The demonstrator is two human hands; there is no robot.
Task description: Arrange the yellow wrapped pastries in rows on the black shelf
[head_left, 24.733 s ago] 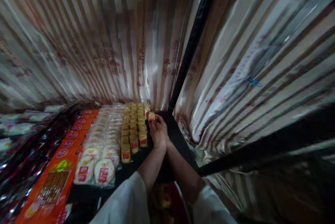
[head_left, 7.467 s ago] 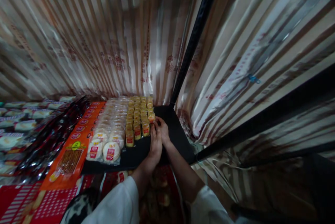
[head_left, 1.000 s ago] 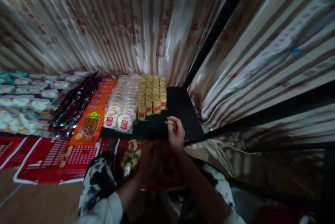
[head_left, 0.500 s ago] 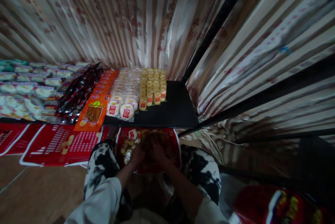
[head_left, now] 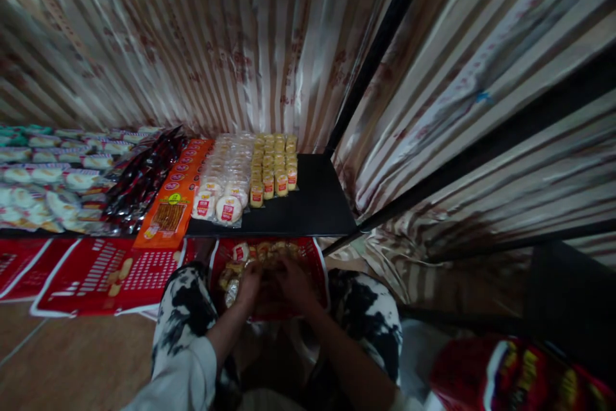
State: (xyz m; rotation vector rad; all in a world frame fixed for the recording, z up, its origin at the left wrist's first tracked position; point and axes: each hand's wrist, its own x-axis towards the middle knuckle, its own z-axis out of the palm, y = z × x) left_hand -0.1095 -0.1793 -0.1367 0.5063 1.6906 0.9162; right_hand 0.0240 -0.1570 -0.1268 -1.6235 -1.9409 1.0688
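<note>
Between my knees sits a red basket [head_left: 318, 254] with a pale rim, in dim light. Small wrapped snacks lie along its left and far sides, among them a white round packet [head_left: 240, 251] and a shiny silver one [head_left: 231, 292]. My left hand [head_left: 249, 284] is over the left half, fingers curled beside the packets. To its right, my right hand [head_left: 294, 283] reaches in with bent fingers pointing toward the left hand. Whatever lies between or under the fingers is too dark to name.
A black shelf [head_left: 312, 206] ahead bears yellow cakes [head_left: 273, 170], white round packets [head_left: 228, 208], an orange bag [head_left: 168, 212] and dark packets [head_left: 139, 183]. Red printed sheets [head_left: 110, 276] hang below it. A black post [head_left: 380, 55] rises at right. A red package [head_left: 481, 372] lies lower right.
The view has shifted slightly, so the shelf sits a little lower and further left. My hands have drawn slightly apart, and more packets show at the basket's far side.
</note>
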